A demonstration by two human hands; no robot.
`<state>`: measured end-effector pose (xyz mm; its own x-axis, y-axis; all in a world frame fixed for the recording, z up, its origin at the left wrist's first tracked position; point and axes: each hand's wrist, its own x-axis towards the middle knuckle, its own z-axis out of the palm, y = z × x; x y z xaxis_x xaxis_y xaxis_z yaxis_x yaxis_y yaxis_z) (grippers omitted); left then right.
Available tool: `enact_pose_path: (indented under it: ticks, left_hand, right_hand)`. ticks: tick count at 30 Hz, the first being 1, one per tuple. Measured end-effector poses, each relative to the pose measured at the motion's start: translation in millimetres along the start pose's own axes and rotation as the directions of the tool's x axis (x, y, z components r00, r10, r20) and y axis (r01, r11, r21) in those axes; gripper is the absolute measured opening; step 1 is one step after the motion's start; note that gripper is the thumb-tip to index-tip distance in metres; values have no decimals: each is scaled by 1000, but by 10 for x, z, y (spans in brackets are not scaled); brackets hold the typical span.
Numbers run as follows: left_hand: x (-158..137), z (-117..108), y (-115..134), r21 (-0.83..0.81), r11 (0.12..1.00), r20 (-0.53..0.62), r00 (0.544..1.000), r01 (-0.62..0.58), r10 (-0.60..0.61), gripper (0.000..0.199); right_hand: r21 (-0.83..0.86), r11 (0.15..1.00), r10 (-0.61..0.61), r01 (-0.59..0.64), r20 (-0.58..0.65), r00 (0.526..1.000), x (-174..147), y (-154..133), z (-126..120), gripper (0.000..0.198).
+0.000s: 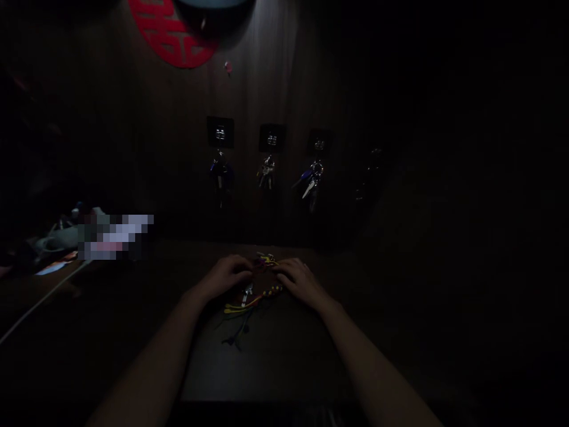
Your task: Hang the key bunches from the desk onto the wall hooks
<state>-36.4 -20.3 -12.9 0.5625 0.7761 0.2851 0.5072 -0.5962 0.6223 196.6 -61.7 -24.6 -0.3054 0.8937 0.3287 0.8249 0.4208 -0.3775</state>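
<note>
The picture is very dark. My left hand (227, 276) and my right hand (303, 283) rest near the back of the table, facing each other with bent fingers. Between their fingertips lies a small bundle of coloured cords (267, 260), yellow and reddish; the fingers of both hands appear closed on its ends. Just nearer to me, a braided multicoloured cord (253, 302) with yellow loose ends and small yellow bead-like spots lies on the table. A shiny metal clasp (246, 294) is beside it, below my left hand. Dark green or blue strands (236, 338) trail towards me.
Several bunches of keys (313, 178) hang from hooks on dark square plates (272, 139) on the wooden back panel. A red round paper cut-out (178, 38) is above. At left lie cluttered items (62, 239) and a white cable (44, 299) on the table (267, 373).
</note>
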Motion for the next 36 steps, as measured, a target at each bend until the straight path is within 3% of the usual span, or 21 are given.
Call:
enact_pose_path:
  ticks: [3,7,14,20,23,26,30,32,36]
  left_hand:
    - [-3,23,-47,71,997,46,999,-17,14,18]
    - [3,44,-172,197,980,17,1000,-2,-1,21]
    - [-30,-8,-190,379,909,-91,984,175,-151,24]
    - [-55,-100,-105,501,795,-191,940,342,-283,23]
    - [-22,-57,-44,436,863,-206,962,256,-181,24]
    - [5,56,81,304,952,-141,990,39,5,26]
    - [-4,239,272,157,960,3,972,-231,233,19]
    - [-16,301,314,152,955,57,967,-255,249,20]
    - [-34,331,258,191,962,102,979,-193,176,24]
  right_hand:
    - [-14,999,49,-50,-19,999,-2,44,-10,24]
    - [-32,995,93,-94,-51,994,-4,110,-9,25]
    - [-42,989,138,-143,-106,985,-24,227,-36,23]
    - [-33,990,132,-138,-142,981,-38,302,-72,31]
    - [-17,992,120,-124,-171,978,-27,290,-91,28]
    - [18,999,44,-41,-202,978,-16,240,-105,21]
    - [49,995,-79,90,-194,978,-13,160,-101,16]
    - [51,993,-96,106,-180,979,-15,134,-92,15]
    - [47,994,-88,97,-162,983,-20,119,-82,15]
